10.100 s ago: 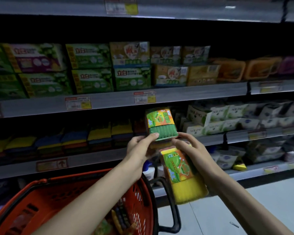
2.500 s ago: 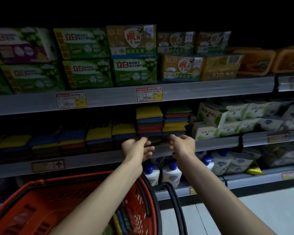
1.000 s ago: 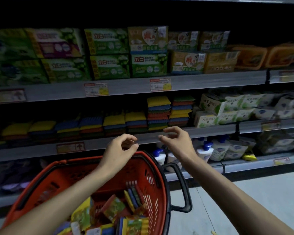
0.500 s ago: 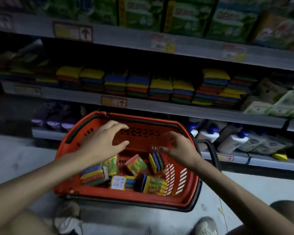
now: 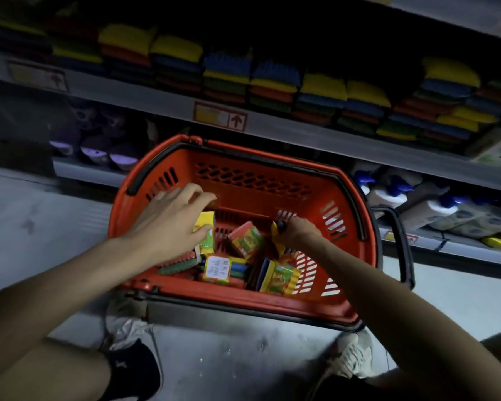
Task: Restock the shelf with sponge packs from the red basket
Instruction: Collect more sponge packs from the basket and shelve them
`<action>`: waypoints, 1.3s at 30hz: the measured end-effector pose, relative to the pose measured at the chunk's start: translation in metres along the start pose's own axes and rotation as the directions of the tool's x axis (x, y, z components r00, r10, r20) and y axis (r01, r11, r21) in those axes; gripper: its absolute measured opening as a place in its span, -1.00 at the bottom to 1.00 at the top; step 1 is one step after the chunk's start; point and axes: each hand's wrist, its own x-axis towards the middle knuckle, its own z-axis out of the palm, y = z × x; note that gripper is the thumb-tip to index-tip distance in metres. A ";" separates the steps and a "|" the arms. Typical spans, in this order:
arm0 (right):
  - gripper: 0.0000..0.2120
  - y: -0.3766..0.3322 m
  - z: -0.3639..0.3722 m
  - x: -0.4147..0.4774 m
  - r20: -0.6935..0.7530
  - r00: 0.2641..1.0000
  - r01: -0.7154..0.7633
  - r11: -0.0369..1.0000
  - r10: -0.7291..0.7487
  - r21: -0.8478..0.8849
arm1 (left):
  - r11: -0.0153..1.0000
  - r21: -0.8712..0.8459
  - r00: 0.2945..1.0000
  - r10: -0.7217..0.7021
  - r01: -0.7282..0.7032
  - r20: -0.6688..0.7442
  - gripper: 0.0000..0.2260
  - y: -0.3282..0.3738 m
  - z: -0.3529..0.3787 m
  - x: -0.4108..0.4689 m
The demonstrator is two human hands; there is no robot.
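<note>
The red basket (image 5: pixel 243 153) stands on the floor below me, with several sponge packs (image 5: pixel 278 277) lying loose inside it. My left hand (image 5: pixel 168 218) is spread over a yellow-green pack (image 5: pixel 207 240) at the basket's left, thumb and fingers around its top and apart. At the basket's right side, my right hand (image 5: pixel 298 230) is closed on the yellow edge of another sponge pack (image 5: pixel 276 228). Above the basket, the shelf (image 5: pixel 301 134) carries stacks of coloured sponges (image 5: pixel 321 94).
A black basket handle (image 5: pixel 402 244) sticks out on the right. White bottles with blue caps (image 5: pixel 388 195) fill the lower shelf behind it. Purple items (image 5: pixel 96 151) sit on the lower shelf at left. My shoes (image 5: pixel 128 334) rest on the grey floor by the basket's near edge.
Both hands left the shelf and dropped into the basket as my view tilted down. My right hand has closed on a pack. My left hand has come down onto the yellow-green pack.
</note>
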 end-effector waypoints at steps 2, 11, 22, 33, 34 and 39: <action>-0.51 0.006 0.017 0.017 0.011 0.998 -0.054 0.999 0.054 0.008 | 1.000 -0.009 1.000 0.007 -0.007 -0.016 -0.47 -0.002 -0.002 0.003; -0.32 0.006 0.025 0.022 -0.104 0.992 -0.065 0.997 0.070 0.044 | 0.998 -0.042 0.997 0.049 -0.052 -0.060 -0.51 0.007 -0.005 0.018; -0.19 -0.004 -0.062 -0.091 -0.307 0.827 0.514 0.855 -0.470 0.075 | 0.732 -0.579 0.934 -0.282 0.358 0.220 -0.64 0.031 -0.005 0.028; -0.26 -0.001 -0.055 -0.127 -0.563 0.652 0.737 0.598 -0.508 0.315 | -0.421 -0.808 0.836 -0.176 0.413 0.519 -0.57 0.069 -0.026 0.032; -0.27 -0.003 -0.054 -0.128 -0.581 0.649 0.742 0.577 -0.491 0.342 | -0.437 -0.807 0.843 -0.176 0.397 0.509 -0.60 0.070 -0.028 0.031; -0.28 -0.011 -0.052 -0.129 -0.536 0.711 0.703 0.489 -0.455 0.516 | -0.533 -0.771 0.845 -0.178 0.348 0.504 -0.57 0.073 -0.035 0.032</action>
